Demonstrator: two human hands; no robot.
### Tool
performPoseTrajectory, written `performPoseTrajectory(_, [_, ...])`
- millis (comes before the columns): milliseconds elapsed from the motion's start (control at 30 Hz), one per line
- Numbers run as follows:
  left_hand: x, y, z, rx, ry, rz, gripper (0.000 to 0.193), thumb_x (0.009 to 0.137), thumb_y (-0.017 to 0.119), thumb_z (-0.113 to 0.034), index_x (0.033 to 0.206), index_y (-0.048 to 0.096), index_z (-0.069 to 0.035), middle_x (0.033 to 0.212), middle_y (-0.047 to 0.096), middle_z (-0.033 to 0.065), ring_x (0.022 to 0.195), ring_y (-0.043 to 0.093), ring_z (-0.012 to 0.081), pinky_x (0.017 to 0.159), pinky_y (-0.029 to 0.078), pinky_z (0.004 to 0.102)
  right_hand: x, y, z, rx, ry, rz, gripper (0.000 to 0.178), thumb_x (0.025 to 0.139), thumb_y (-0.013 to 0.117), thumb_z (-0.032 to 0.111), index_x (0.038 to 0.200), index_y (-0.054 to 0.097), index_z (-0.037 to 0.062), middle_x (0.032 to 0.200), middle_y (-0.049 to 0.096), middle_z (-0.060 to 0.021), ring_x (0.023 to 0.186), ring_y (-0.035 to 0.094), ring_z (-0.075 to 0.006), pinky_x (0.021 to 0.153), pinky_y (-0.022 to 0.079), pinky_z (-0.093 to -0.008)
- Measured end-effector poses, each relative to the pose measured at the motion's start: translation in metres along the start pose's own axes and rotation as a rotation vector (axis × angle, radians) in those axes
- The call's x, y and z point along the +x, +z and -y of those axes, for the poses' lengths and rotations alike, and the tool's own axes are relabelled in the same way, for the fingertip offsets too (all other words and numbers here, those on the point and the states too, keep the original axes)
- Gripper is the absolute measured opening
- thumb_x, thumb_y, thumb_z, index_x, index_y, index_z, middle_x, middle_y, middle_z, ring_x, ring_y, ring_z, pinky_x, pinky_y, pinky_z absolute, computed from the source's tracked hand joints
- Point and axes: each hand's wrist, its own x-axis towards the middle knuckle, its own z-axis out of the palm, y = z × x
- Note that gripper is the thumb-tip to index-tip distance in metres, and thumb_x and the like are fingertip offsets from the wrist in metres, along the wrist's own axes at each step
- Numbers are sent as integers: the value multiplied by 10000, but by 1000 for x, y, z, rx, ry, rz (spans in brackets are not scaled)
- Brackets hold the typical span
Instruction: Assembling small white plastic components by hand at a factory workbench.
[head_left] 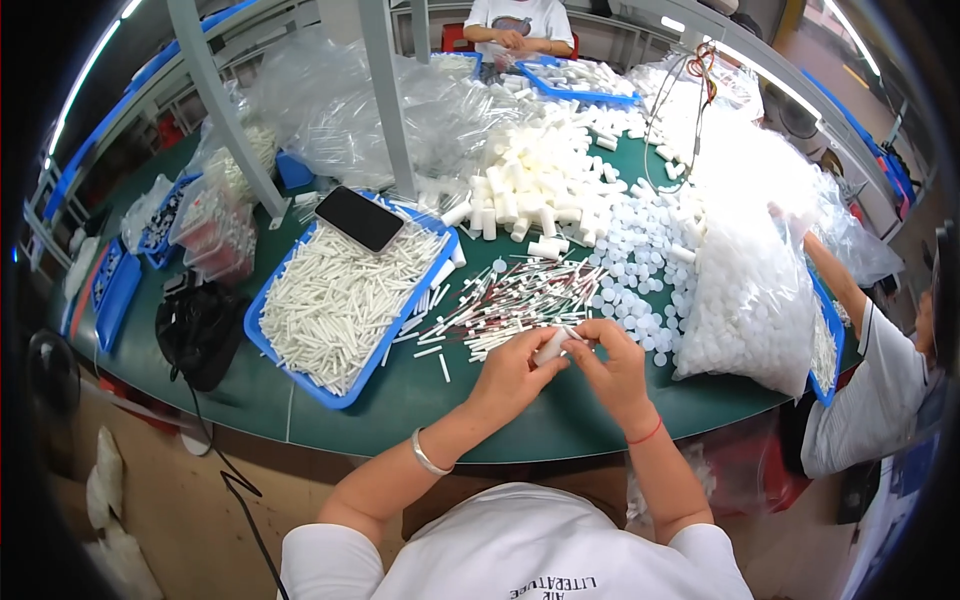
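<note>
Close above the near edge of the green table, a white cylinder (pixel 549 349) sits between my two hands. My left hand (pixel 508 378) has its fingers wrapped round the cylinder's body. At its right end, my right hand (pixel 612 372) pinches with thumb and fingers; whether a small part is also in that pinch is hidden. Just beyond my hands lies a loose heap of thin red and black wires with white ends (pixel 530 300). To the right of it are scattered translucent round caps (pixel 640 265). A pile of white cylinders (pixel 535 185) stands farther back.
A blue tray (pixel 255 325) of short white sticks lies left, with a phone (pixel 360 219) on it. At right stands a bulging clear bag (pixel 745 320) of white pieces, beside a co-worker's arm (pixel 838 270). A metal post (pixel 388 100) rises behind the tray. Another person sits opposite.
</note>
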Motion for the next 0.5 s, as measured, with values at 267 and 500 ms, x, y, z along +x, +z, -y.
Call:
performPoseTrajectory(267, [-2,-15,6,-411,-286,140,334,984,522,-236,1242,605,-41,887,678,-1,591,480,37,533,397,192,-4,-2,2,-57,33,39,146,793,727,36,918,654,19,853,651,-95,692,606,-190,616,488,-279])
performPoseTrajectory(500, [0,-27,11,-183,-277,252,356,966,548,-184,1280,547,-17,867,691,6,579,454,34,536,390,178,3,-19,-11,-387,-266,285,210,773,687,24,979,675,65,893,637,-93,806,606,-259,722,481,-356])
